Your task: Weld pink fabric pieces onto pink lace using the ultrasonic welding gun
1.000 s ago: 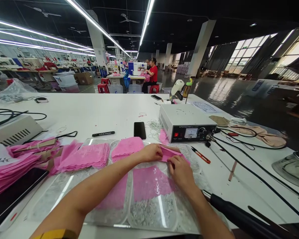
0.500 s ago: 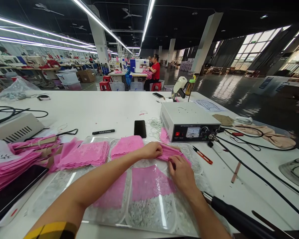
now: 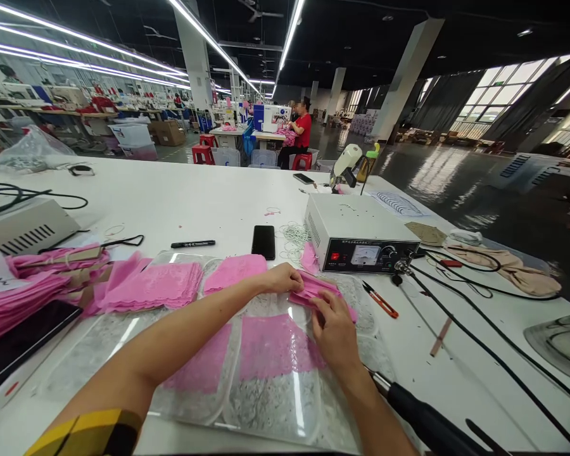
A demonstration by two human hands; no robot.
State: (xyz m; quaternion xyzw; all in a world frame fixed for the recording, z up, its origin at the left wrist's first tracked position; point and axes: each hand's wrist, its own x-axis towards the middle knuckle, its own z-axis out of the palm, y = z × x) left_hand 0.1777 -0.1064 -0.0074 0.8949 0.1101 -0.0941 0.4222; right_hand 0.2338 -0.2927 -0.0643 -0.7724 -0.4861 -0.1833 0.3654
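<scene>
My left hand (image 3: 284, 278) has its fingers closed on the left end of a pink fabric stack (image 3: 319, 286). At the stack's right part, my right hand (image 3: 333, 323) pinches the cloth between thumb and fingers. The stack lies across the far right of a clear plastic sheet (image 3: 270, 415). Below my hands, a single pink fabric piece (image 3: 275, 345) lies flat on the sheet, and another pink piece (image 3: 202, 364) is partly hidden by my left forearm. Two more pink stacks, one lacy (image 3: 156, 285) and one scalloped (image 3: 235, 271), sit to the left.
Behind my hands stand a control box (image 3: 361, 231) with cables and a phone (image 3: 263, 242). Orange thread snips (image 3: 380, 299) lie to the right, above a black-handled tool (image 3: 422, 411). A marker (image 3: 192, 244) is at the left. Across the room, a person in red (image 3: 301, 130) sits at a sewing machine.
The camera view has shifted slightly. My left hand stays on the stack's end, while my right fingers have moved a little left over the cloth, whose layers now look more fanned.
</scene>
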